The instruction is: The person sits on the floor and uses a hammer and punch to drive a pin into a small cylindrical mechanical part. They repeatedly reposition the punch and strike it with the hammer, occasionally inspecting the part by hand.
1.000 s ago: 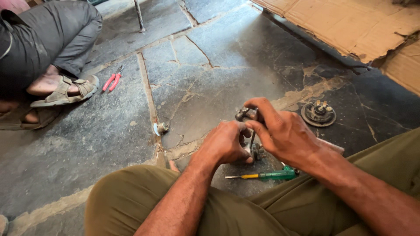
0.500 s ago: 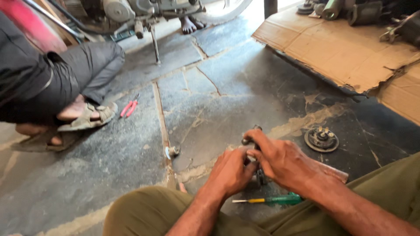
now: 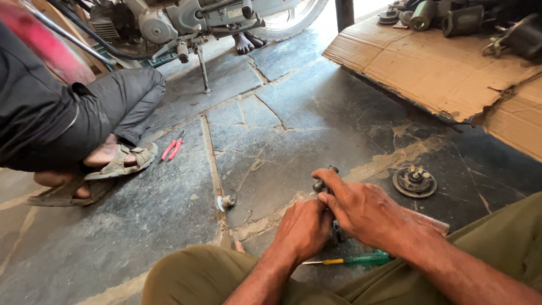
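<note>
Both hands, left hand (image 3: 305, 229) and right hand (image 3: 367, 212), grip closed on small metal part (image 3: 323, 182) as before; view tilted up, motorcycle (image 3: 192, 20) now visible

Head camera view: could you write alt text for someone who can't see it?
Seated on a stone floor, a person grips a small dark metal part with the left hand and right hand. A green-handled screwdriver lies below; another person's sandalled foot, red pliers and a motorcycle are nearby.

One screwdriver (image 3: 353, 260), one pliers (image 3: 171, 149), two sandals (image 3: 121, 163)
</note>
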